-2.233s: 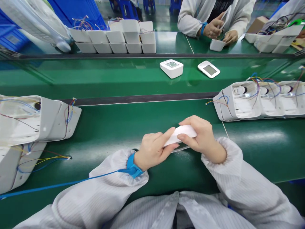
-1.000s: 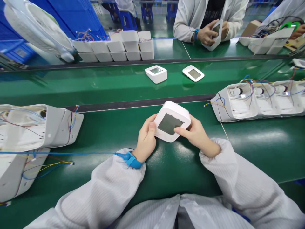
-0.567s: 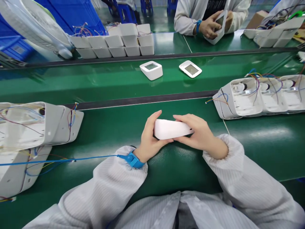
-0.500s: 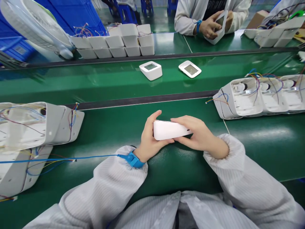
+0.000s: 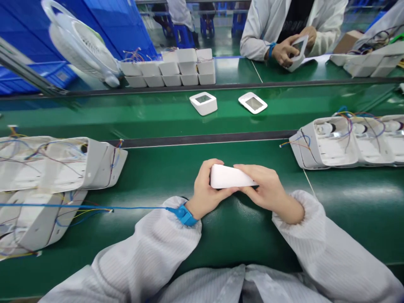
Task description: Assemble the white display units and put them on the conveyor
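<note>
- Against a second ago, I see the case [image 5: 230,176] turned: its grey screen faced up toward me then, and now a plain white side does.
- The left hand [image 5: 203,191] is clamped on its thick end and the right hand [image 5: 268,185] on its thin end, so both hands grip one thing.
- I have the case above the tabletop [image 5: 164,172], in front of the body, its long axis running left to right.
- It tapers toward the right, the upper edge sloping down that way; I cannot tell exactly where the screen points.
- A blue strap [image 5: 186,214] rings the left wrist, its cord [image 5: 135,207] stretching left across the lower left housings.
- Left housings [image 5: 97,164] and right housings [image 5: 334,147], trailing wires, flank the work, well apart from the hands.
- Beyond the case I have a dark rail [image 5: 205,138], then the belt [image 5: 142,118] bearing a thick unit [image 5: 203,104] and a flat panel [image 5: 253,103].
- Farther back stand a fan [image 5: 85,48] and stacked boxes [image 5: 170,69]; a co-worker's hands [image 5: 282,54] hold a white frame.
</note>
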The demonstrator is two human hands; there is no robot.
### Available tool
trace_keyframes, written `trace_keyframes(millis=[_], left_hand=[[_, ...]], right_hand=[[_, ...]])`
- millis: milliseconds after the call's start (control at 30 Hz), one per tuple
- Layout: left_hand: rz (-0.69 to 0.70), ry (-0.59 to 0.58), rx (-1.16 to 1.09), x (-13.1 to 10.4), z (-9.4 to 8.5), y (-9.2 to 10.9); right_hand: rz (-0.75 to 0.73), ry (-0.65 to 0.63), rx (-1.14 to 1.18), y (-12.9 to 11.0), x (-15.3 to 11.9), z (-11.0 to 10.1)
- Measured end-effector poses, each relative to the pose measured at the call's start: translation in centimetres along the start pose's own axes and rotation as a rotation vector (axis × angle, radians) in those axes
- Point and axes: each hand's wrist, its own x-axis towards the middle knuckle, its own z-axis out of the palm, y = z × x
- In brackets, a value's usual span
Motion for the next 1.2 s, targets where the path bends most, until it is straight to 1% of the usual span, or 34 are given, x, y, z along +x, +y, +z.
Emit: trace_keyframes(millis=[67, 133, 167, 200, 267, 300, 333, 400, 500, 567, 633, 733, 833, 933, 1000, 1100, 1133, 1200], left_hand=[[-0.010, -0.014, -0.021, 0.0, 0.2, -0.5], [-0.010, -0.032, -0.045, -0.1, 0.5, -0.9], [-0.009, -0.043, -0.055, -0.1, 0.6, -1.1], [-0.009, -0.058, -0.063, -0.1, 0.7, -1.2], [-0.012, -0.088, -0.078, -0.1, 0.9, -1.2], [-0.011, -0.103, -0.081, -0.1, 0.9, -1.1], [-0.005, -0.115, -0.083, -0.1, 0.9, -1.0], [0.015, -0.127, -0.086, 0.0, 0.9, -0.6], [0.042, -0.137, -0.107, 0.2, 0.9, -0.3], [0.052, -0.146, -0.119, 0.3, 0.9, -0.2], [0.057, -0.155, -0.120, 0.3, 1.0, -0.3], [0.054, -0.161, -0.121, 0.2, 1.2, -0.5], [0.045, -0.172, -0.126, 0.2, 1.4, -0.7], [0.015, -0.202, -0.130, 0.2, 1.4, -0.7], [-0.010, -0.222, -0.130, 0.2, 1.3, -0.7], [-0.034, -0.244, -0.124, 0.1, 1.1, -0.5], [-0.037, -0.252, -0.119, 0.1, 1.1, -0.4], [-0.033, -0.265, -0.107, 0.2, 1.0, -0.3]], right_hand=[[-0.005, -0.030, -0.035, 0.8, 0.3, -0.4], [0.036, -0.032, -0.108, 2.4, 0.6, -0.8], [0.094, -0.025, -0.162, 3.5, 0.7, -1.1], [0.185, -0.015, -0.228, 4.6, 0.7, -1.3], [0.422, -0.030, -0.355, 6.6, 0.6, -1.5], [0.518, -0.030, -0.380, 7.4, 0.5, -1.6], [0.589, -0.020, -0.381, 7.9, 0.4, -1.5], [0.663, 0.047, -0.320, 8.5, 0.4, -1.2], [0.704, 0.191, -0.165, 9.0, 1.3, -0.1], [0.732, 0.259, -0.031, 9.5, 2.9, 1.1], [0.728, 0.284, 0.078, 10.4, 5.2, 2.7], [0.653, 0.250, 0.082, 12.2, 9.3, 4.9], [0.586, 0.208, -0.011, 14.1, 13.0, 5.6], [0.547, 0.168, -0.125, 15.9, 15.7, 5.1], [0.583, 0.064, -0.265, 17.0, 16.8, 4.5], [0.700, -0.125, -0.536, 18.0, 17.5, 3.8], [0.732, -0.148, -0.596, 18.2, 17.6, 3.6], [0.770, -0.124, -0.642, 18.1, 17.7, 3.4]])
